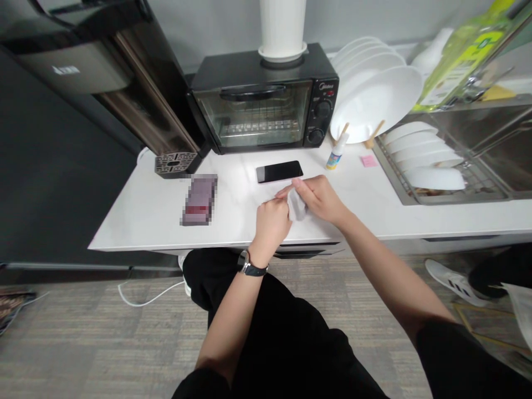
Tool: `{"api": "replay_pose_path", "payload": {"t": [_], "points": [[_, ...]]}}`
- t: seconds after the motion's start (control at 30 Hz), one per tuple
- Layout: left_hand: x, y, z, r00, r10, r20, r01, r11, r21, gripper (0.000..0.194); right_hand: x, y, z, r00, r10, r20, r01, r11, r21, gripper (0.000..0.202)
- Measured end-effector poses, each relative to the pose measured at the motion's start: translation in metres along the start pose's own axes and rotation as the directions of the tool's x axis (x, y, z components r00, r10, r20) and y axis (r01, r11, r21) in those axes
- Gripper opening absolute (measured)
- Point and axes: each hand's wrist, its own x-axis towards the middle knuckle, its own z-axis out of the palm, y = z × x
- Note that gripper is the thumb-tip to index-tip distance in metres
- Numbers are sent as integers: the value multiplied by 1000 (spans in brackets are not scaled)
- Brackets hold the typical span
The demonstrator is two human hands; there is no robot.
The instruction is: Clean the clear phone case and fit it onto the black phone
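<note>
Two bare hands meet over the middle of the counter (pixel 137 221), just in from its front edge, with a crumpled white cloth (pixel 297 207) between them. The right hand (pixel 326 199) pinches the cloth, thumb forward over the fingers; the left hand (pixel 273 224) is curled knuckles-up against it, its fingertips hidden, so I cannot tell how firmly it grips, if at all. A black phone (pixel 280 172) lies flat, screen up, just beyond the fingers, between them and the toaster oven (pixel 249 111) at the back edge. To its right, a small spray bottle (pixel 333 158) stands upright near the plates (pixel 374 94), with a pink note (pixel 368 160) beside it towards the sink (pixel 399 191). A blurred-out mauve item (pixel 199 199) lies towards the front left corner.

The likeliest trouble is the bottle: it looks light and narrow-based, and an outward swing of the right hand could tip it over or knock it into the plates. The phone is so near the fingertips that a careless forward push could slide it towards the oven. With the cloth bunched up, a loose hold might let it slip down over the front edge, and any grit caught in its folds could scratch the screen if rubbed across it.
</note>
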Motion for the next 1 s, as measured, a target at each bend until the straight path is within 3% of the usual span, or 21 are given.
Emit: {"api": "replay_pose_path", "payload": {"t": [0.1,0.17,0.27,0.33,0.43,0.53,0.6,0.67,0.77,0.87,0.93,1.0], "points": [[-2,4,2,999,28,43,-27,999,-32,14,2,15,-11,967,129,-219,-116,991,71,85],[-8,13,7,997,43,67,-39,998,-57,25,4,24,-13,941,130,-312,-137,991,0,89],[-15,25,12,990,11,138,-9,1000,-17,43,5,33,-7,970,28,-242,-86,968,-234,80],[-18,23,8,981,2,191,3,1000,-30,59,-1,36,-4,972,-41,-233,-42,939,-343,76],[-20,-4,-8,976,-12,217,33,995,-90,87,-23,36,-3,951,-88,-296,-33,924,-381,64],[-25,-42,-24,962,-68,265,108,984,-141,106,-49,37,0,992,-26,-126,-29,909,-415,58],[-30,-60,-28,952,-48,303,113,973,-200,109,-61,40,6,1000,27,-7,-27,894,-447,60],[-34,-68,-27,958,-34,284,100,970,-223,106,-65,44,11,998,55,-8,-52,880,-473,57],[-38,-67,-24,972,-24,233,78,971,-226,105,-60,51,10,985,97,-141,-152,880,-451,40],[-40,-64,-23,979,-17,203,64,972,-224,105,-49,49,1,941,109,-321,-228,905,-359,27],[-41,-64,-24,981,-14,192,56,974,-218,104,-43,40,-4,895,73,-439,-210,939,-274,23],[-42,-64,-24,982,-14,188,55,975,-214,105,-41,28,-6,897,40,-441,-149,965,-215,24]]}}
